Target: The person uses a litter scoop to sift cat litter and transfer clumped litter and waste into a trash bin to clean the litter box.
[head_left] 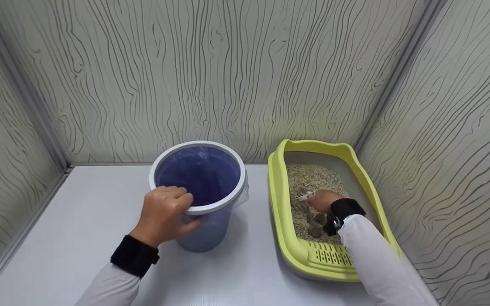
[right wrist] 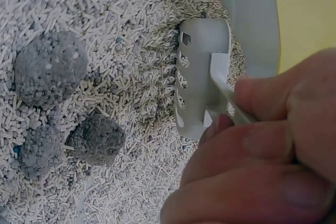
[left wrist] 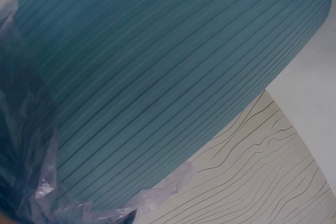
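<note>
My left hand (head_left: 164,214) grips the near-left rim of a blue trash bin (head_left: 204,238), its fingers over the white rim and its thumb outside. A clear plastic bag (left wrist: 47,182) lines the bin and hangs over its edge. Inside the yellow-rimmed litter box (head_left: 280,212), my right hand (head_left: 326,200) holds a grey slotted litter scoop (right wrist: 202,72) by its handle. The scoop's head rests in the pellet litter (head_left: 313,175) near the box's left wall. Three dark litter clumps, one large round clump (right wrist: 50,69) among them, lie apart from the scoop in the right wrist view.
Both containers stand on a white table (head_left: 100,204), the bin left of the litter box. A wood-patterned back wall (head_left: 211,76) rises behind them, and a side wall (head_left: 449,170) stands close to the box's right. The box has a slotted step (head_left: 330,255) at its near end.
</note>
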{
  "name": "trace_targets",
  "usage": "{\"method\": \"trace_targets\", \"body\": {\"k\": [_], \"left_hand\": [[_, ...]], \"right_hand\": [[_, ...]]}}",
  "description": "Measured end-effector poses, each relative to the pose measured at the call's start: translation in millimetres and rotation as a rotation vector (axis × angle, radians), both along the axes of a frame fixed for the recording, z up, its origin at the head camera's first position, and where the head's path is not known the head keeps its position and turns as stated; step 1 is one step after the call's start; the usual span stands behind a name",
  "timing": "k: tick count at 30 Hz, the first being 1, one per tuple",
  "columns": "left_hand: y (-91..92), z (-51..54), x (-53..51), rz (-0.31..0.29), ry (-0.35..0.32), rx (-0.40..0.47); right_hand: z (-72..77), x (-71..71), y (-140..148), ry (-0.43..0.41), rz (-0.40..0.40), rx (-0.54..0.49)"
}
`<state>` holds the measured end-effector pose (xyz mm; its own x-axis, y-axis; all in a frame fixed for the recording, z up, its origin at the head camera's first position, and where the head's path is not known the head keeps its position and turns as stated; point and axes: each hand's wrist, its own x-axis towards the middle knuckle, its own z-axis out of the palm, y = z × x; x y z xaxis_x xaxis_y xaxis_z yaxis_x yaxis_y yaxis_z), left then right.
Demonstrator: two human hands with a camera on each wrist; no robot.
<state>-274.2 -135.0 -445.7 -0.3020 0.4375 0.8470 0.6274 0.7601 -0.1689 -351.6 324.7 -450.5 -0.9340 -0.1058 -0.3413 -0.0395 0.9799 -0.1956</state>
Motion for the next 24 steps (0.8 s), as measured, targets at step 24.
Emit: {"method": "trace_targets", "body": {"k": [24], "left_hand": [[0.2,-0.5,-1.0,-0.002,0.021,0.003]], "right_hand": [[29.6,38.8,46,0.290,-0.120,-0.331]]}}
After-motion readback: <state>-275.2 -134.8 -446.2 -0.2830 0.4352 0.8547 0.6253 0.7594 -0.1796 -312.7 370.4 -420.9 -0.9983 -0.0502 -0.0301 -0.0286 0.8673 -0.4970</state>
